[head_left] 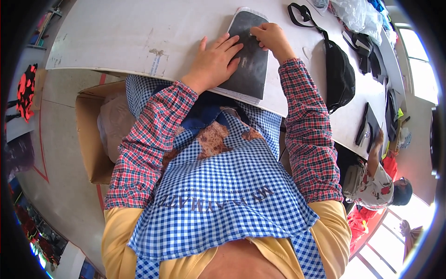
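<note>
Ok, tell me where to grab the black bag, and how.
Probably best around the middle of the black bag, with the right hand coming from its left and above, fingers across its width: the body lies long and narrow. The strap trails loosely from the far end, a poorer hold.

Both hands (211,64) (275,39) on black panel (251,69)

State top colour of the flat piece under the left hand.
The flat piece is black; clearest in the head view.
</note>
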`<act>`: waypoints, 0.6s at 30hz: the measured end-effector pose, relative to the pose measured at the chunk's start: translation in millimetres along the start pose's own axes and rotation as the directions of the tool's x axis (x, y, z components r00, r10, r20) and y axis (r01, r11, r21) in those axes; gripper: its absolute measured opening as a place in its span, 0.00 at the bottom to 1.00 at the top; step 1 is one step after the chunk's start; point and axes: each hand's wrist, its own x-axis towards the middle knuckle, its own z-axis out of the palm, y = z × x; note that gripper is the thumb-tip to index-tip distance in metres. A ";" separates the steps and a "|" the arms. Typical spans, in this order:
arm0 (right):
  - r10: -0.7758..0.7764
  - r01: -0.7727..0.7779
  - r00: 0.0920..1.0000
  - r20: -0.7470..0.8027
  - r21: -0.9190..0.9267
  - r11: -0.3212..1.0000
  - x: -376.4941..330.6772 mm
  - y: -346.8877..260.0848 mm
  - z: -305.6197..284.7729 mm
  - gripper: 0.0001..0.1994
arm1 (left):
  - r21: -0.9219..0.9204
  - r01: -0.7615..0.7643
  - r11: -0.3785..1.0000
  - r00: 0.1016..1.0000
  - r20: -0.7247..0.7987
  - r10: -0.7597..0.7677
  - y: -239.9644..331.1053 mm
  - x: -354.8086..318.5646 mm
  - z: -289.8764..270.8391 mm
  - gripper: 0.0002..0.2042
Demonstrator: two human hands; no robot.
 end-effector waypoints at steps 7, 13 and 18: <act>-0.154 0.124 0.960 -0.234 -0.140 0.982 1.6 6.8 11.1 0.19 | -0.003 -0.001 1.000 1.000 0.006 0.001 -0.3 2.0 -0.4 0.20; -0.010 0.001 0.999 0.050 0.179 0.984 -3.5 6.5 -6.4 0.16 | 0.006 0.010 1.000 0.999 0.032 -0.010 2.9 2.0 -2.5 0.20; -0.016 0.097 0.924 -0.383 0.192 0.977 -53.7 11.9 -0.4 0.14 | 0.010 0.015 1.000 0.999 0.036 -0.016 2.4 -0.9 -2.9 0.21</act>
